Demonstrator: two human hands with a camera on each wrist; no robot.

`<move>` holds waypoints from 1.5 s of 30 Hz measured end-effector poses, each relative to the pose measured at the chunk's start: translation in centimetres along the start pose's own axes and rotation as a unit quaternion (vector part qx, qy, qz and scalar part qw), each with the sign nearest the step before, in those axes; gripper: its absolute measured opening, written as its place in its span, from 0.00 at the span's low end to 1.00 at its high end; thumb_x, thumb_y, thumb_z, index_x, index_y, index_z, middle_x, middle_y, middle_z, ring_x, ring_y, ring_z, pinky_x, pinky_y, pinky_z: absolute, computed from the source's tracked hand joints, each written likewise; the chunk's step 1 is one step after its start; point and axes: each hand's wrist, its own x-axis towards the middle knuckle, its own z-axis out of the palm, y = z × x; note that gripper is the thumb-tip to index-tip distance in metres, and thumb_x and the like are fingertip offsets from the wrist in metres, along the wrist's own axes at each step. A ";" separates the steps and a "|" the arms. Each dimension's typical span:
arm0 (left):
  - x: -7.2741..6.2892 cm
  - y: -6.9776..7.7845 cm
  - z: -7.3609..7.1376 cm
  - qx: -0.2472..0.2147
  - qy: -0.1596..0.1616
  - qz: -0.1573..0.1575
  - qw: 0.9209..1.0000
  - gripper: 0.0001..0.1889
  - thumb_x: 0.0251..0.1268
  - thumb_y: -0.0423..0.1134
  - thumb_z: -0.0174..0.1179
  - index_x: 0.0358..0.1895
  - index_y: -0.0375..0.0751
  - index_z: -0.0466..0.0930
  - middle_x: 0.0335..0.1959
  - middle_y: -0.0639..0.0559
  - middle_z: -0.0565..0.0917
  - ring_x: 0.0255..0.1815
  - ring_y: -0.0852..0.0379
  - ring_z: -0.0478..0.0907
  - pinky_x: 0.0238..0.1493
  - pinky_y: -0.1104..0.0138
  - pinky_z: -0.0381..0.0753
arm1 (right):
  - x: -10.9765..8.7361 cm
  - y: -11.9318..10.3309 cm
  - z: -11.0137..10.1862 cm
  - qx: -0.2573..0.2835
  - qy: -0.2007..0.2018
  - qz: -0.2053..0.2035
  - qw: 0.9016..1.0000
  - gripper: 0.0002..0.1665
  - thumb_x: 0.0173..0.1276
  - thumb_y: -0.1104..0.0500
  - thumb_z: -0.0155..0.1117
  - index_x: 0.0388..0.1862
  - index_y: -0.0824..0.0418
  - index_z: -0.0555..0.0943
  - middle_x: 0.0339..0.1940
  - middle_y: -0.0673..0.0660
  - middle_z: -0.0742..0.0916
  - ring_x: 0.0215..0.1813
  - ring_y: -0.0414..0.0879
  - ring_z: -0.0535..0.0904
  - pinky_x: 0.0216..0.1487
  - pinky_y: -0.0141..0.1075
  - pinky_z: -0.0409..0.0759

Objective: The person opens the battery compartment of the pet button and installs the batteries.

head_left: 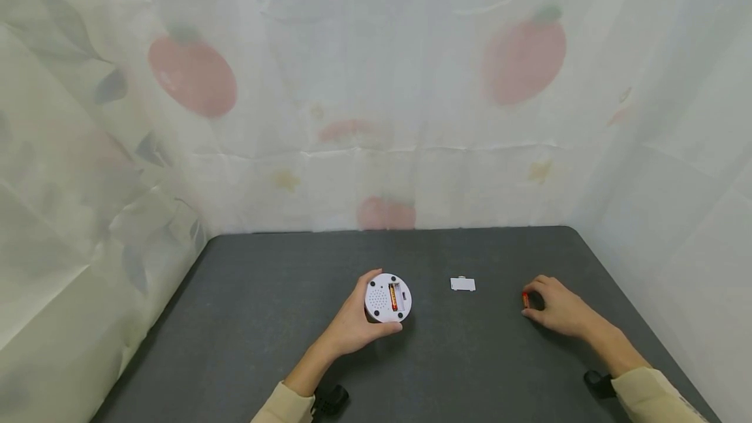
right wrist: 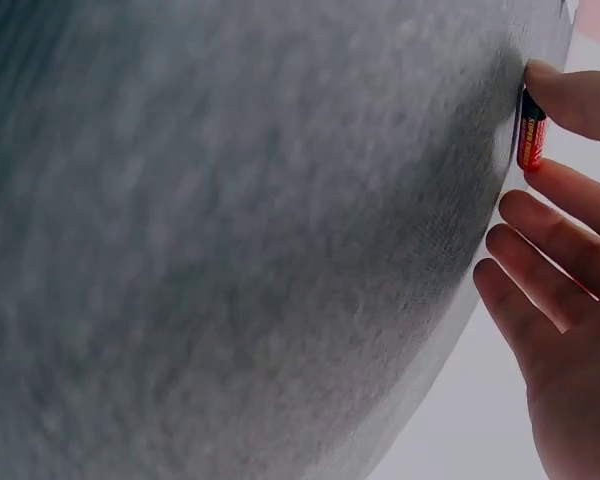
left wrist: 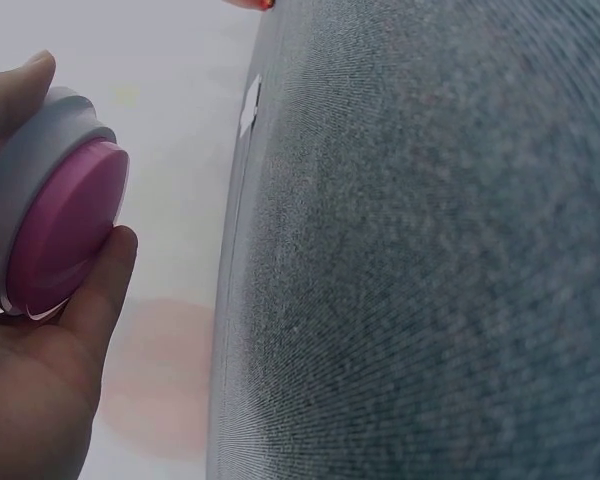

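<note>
My left hand [head_left: 354, 324] holds a round white button device [head_left: 378, 299] by its rim, between thumb and fingers, its underside facing up. Speaker holes, dark feet and an uncovered battery compartment show there; one red battery [head_left: 393, 297] lies in it beside a bare slot. In the left wrist view the device's pink domed top [left wrist: 75, 225] faces down toward the tabletop. Off to the right, my right hand [head_left: 558, 309] pinches another red and black battery [right wrist: 531, 132] by its ends between thumb and index finger, close over the tabletop. The other fingers are spread.
A small white battery cover [head_left: 463, 284] lies on the dark grey table [head_left: 282, 273] between the two hands. Pale curtains [head_left: 376, 83] with fruit prints stand along the table's back and sides. A black wrist strap [head_left: 598, 384] sits on the right wrist.
</note>
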 end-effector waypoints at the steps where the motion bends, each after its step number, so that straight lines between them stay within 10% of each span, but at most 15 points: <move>1: 0.0 0.0 0.0 0.000 0.000 0.000 1.000 0.54 0.47 0.52 0.81 0.77 0.65 0.54 0.55 0.56 0.75 0.49 0.56 0.76 0.53 0.58 0.73 | 0.1 -0.2 0.0 0.001 0.002 -0.002 1.000 0.20 0.61 0.55 0.78 0.48 0.64 0.83 0.45 0.56 0.82 0.51 0.58 0.79 0.49 0.56 0.78; 27: -0.1 0.0 0.1 -0.008 0.000 0.001 1.000 0.54 0.47 0.52 0.81 0.77 0.67 0.54 0.55 0.56 0.76 0.49 0.57 0.77 0.53 0.59 0.73 | 2.3 -7.0 1.9 0.181 0.001 -0.057 0.982 0.22 0.67 0.45 0.74 0.51 0.59 0.83 0.43 0.42 0.82 0.46 0.42 0.81 0.49 0.42 0.80; 45: -0.1 0.0 0.0 -0.018 -0.001 0.001 1.000 0.55 0.47 0.51 0.81 0.77 0.66 0.54 0.56 0.54 0.76 0.48 0.56 0.77 0.52 0.59 0.74 | 4.3 -12.3 2.9 0.280 0.031 -0.064 0.957 0.21 0.66 0.48 0.75 0.54 0.55 0.84 0.48 0.43 0.84 0.53 0.46 0.83 0.56 0.51 0.79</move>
